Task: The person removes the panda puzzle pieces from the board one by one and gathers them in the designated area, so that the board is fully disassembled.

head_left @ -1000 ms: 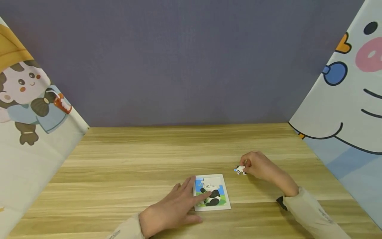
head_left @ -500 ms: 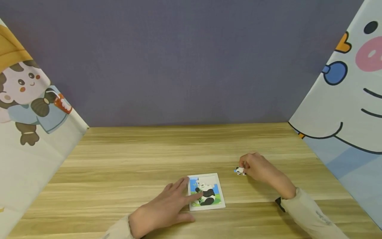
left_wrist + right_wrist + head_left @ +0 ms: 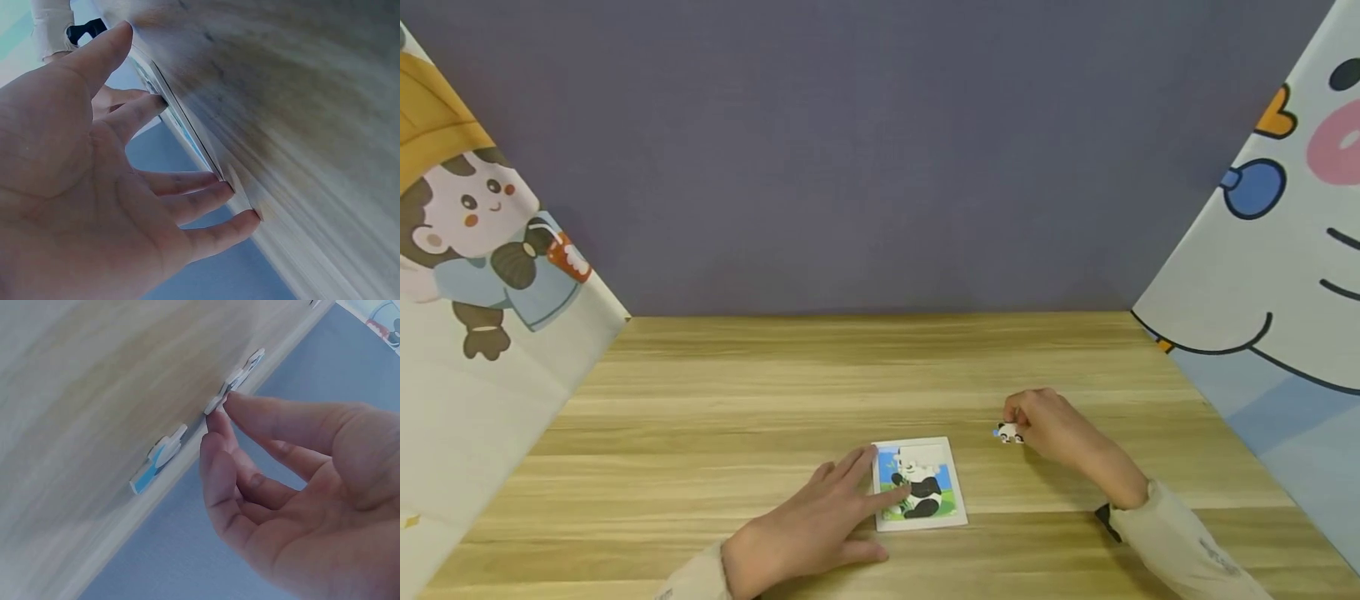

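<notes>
My left hand (image 3: 820, 521) lies with fairly straight fingers at the left side of a white-framed puzzle board (image 3: 958, 508), its index finger reaching over the panda picture. In the left wrist view the fingers (image 3: 200, 206) meet the board's edge, and the thumb stands apart. The board shows a panda's body and greenery, with a bare white area near its top. To the right of the board, my right hand (image 3: 1052, 425) pinches a panda-face puzzle piece (image 3: 1009, 434) between thumb and fingertips, at the tabletop. The right wrist view shows this piece (image 3: 250, 365) edge-on, partly behind the fingertips.
Another puzzle piece, blue and white (image 3: 156, 464), lies on the table near my right hand in the right wrist view; the head view hides it. A wooden tabletop (image 3: 737, 375) spans the workspace, with a grey back wall (image 3: 880, 167) and cartoon-printed side panels (image 3: 1262, 275).
The board and my left hand have shifted left together, mostly in the earlier half second. At my right fingertips, the panda-face piece has turned slightly. The head view has shifted a little.
</notes>
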Action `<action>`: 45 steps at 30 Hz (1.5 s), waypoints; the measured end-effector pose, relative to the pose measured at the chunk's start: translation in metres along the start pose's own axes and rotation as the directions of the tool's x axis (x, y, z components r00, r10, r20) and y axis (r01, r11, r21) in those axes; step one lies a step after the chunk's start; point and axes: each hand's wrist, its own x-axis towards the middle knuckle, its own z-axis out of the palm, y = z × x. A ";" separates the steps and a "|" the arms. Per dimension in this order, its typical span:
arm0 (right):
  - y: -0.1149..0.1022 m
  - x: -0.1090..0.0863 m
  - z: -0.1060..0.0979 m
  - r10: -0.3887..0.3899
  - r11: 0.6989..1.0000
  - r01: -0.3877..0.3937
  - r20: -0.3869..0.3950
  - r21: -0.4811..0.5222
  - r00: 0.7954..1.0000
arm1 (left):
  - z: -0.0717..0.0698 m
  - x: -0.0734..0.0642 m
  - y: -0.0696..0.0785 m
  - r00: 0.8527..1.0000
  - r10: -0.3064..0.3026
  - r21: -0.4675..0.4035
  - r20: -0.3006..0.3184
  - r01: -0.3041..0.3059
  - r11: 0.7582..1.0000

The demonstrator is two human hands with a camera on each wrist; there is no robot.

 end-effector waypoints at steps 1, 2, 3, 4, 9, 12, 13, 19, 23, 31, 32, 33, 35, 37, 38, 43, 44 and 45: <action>0.000 0.000 0.000 0.002 1.000 -0.002 -0.003 0.000 1.000 | 0.000 0.000 0.000 1.000 0.001 -0.002 0.001 -0.001 1.000; 0.000 0.000 0.001 0.003 1.000 -0.003 -0.005 0.001 1.000 | 0.000 0.000 -0.001 1.000 0.005 0.001 -0.001 -0.005 1.000; 0.000 0.001 0.001 0.002 1.000 -0.002 -0.006 0.001 1.000 | -0.001 0.000 -0.001 1.000 0.008 0.004 -0.004 -0.008 1.000; 0.000 0.001 0.001 0.003 1.000 -0.003 -0.003 0.006 1.000 | -0.001 0.000 -0.001 1.000 0.011 0.009 -0.007 -0.011 1.000; 0.000 0.001 -0.002 -0.011 1.000 0.011 -0.017 -0.009 1.000 | -0.001 -0.001 -0.002 1.000 0.013 0.020 -0.018 -0.013 1.000; -0.001 0.002 -0.007 -0.023 0.999 0.022 -0.060 -0.029 0.998 | 0.000 0.000 -0.003 1.000 0.012 0.015 -0.017 -0.012 1.000; -0.002 0.002 -0.008 -0.027 0.999 0.025 -0.073 -0.032 0.997 | 0.000 0.000 -0.003 1.000 0.014 0.014 -0.016 -0.013 1.000; -0.017 0.005 -0.010 -0.058 0.998 0.057 -0.093 -0.013 0.994 | 0.002 0.002 -0.003 1.000 0.014 0.016 -0.017 -0.014 1.000; -0.033 0.010 -0.007 -0.066 0.997 0.068 -0.072 0.033 0.995 | 0.002 0.003 -0.004 1.000 0.007 0.005 -0.008 -0.007 1.000; -0.065 0.020 0.008 -0.122 0.986 0.120 0.010 0.115 0.993 | 0.001 0.004 -0.003 1.000 0.008 0.032 0.005 -0.009 0.999; -0.069 0.022 0.011 -0.133 0.984 0.129 0.020 0.126 0.991 | 0.000 0.004 -0.002 1.000 0.009 0.034 0.004 -0.009 0.999; -0.074 0.024 0.013 -0.144 0.981 0.139 0.028 0.136 0.989 | 0.000 0.004 -0.002 1.000 0.007 0.026 0.004 -0.007 1.000; -0.082 0.028 0.018 -0.167 0.975 0.158 0.047 0.159 0.985 | -0.001 0.003 -0.002 1.000 0.003 0.007 0.003 -0.003 1.000; -0.090 0.032 0.023 -0.194 0.966 0.179 0.069 0.187 0.978 | -0.001 0.003 -0.003 1.000 -0.003 -0.016 0.002 0.003 1.000; -0.093 0.033 0.026 -0.206 0.962 0.187 0.084 0.200 0.975 | -0.001 0.003 -0.003 1.000 -0.003 -0.022 0.001 0.003 1.000; -0.108 0.037 0.038 -0.215 0.952 0.170 0.165 0.254 0.962 | 0.000 0.003 -0.003 1.000 0.006 -0.009 -0.003 -0.006 1.000; -0.110 0.038 0.040 -0.211 0.952 0.161 0.178 0.260 0.961 | 0.001 0.003 -0.003 1.000 0.011 0.002 -0.007 -0.011 1.000; -0.112 0.038 0.043 -0.209 0.952 0.157 0.182 0.264 0.961 | 0.001 0.003 -0.003 1.000 0.013 0.009 -0.011 -0.013 1.000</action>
